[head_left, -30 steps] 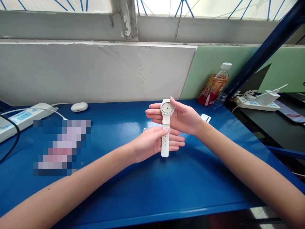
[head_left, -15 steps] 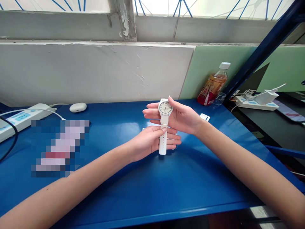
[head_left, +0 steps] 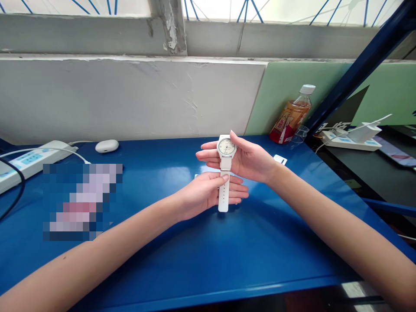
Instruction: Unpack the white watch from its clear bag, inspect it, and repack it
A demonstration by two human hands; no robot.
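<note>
In the head view, the white watch (head_left: 225, 162) is above the blue table (head_left: 201, 264), its strap (head_left: 223, 197) pinched by the left hand (head_left: 205, 195), its dial (head_left: 226, 146) held against the right hand (head_left: 249, 159)'s fingers; if these 2 grips slackened, it could slip. The right arm (head_left: 312, 208) partly hides 1 white card (head_left: 281, 160); the bottle (head_left: 290, 121) and white case (head_left: 107, 146) sit well apart.

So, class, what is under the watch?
Under the dial lies the right hand; under the strap, the fingers of the left hand. The back of the watch and whatever it directly covers can't be seen.
</note>
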